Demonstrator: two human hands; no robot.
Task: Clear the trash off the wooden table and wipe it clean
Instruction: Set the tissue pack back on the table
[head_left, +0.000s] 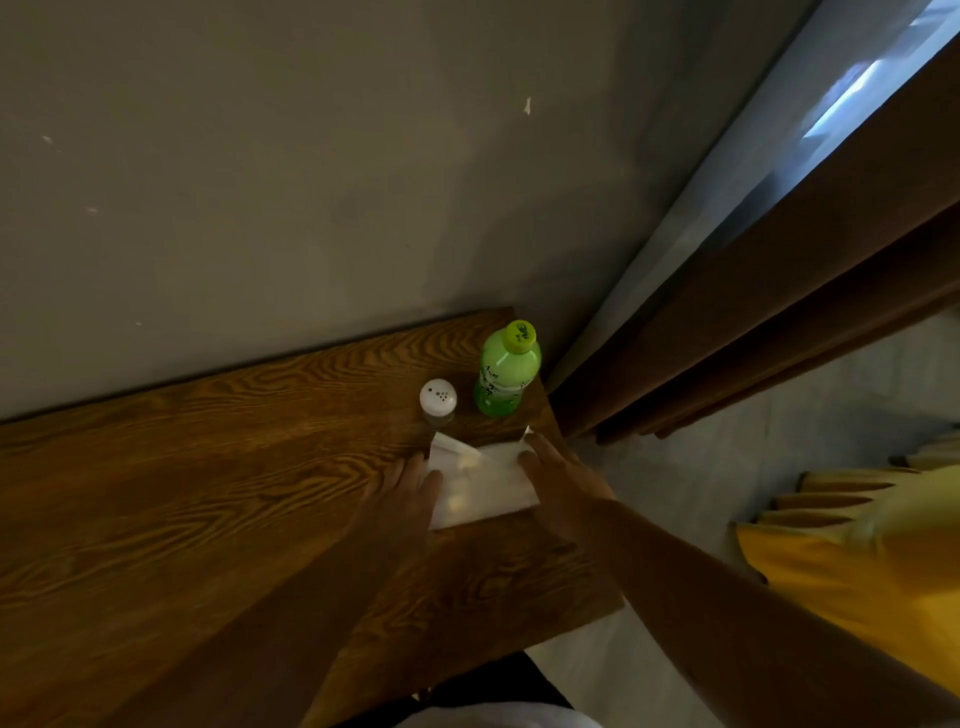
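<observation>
Head view: my left hand (410, 483) and right hand (563, 480), both flat and unclenched, flank the white tissue (483, 480) at 9 and 3 o'clock.

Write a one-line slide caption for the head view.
Both hands, left and right, press a white tissue flat on the wooden table near a green bottle and shaker.

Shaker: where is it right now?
In the head view, the shaker stands upright near the table's far right corner, just left of the green bottle and just beyond the white tissue under both hands.
</observation>
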